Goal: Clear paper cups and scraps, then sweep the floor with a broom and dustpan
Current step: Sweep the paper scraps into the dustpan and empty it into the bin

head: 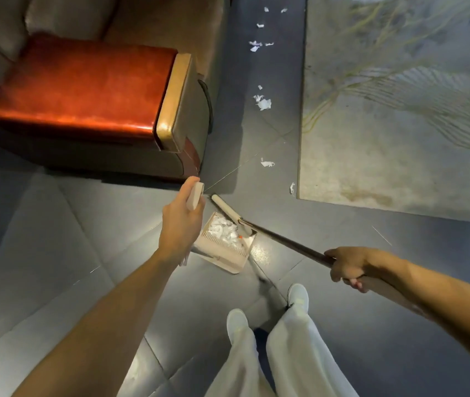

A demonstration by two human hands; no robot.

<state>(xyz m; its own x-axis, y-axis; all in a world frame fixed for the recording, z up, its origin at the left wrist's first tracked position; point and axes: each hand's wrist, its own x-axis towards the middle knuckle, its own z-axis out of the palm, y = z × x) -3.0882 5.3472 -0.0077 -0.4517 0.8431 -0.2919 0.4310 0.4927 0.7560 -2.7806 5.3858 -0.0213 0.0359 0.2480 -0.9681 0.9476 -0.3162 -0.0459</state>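
Dustpan [228, 255] on floor holds white paper scraps [223, 229].

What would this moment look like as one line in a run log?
step: sweeping | left hand: grips dustpan handle | right hand: grips broom | dustpan: scraps inside | floor: more scraps beside rug

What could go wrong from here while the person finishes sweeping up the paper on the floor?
1. The dustpan already holds a paper pile. If the left hand tips the handle, some could spill back out.
2. The single scrap lies right by the edge of the rug, and the broom might push it underneath.
3. The loose scraps beside the sofa trail far ahead and could be missed.
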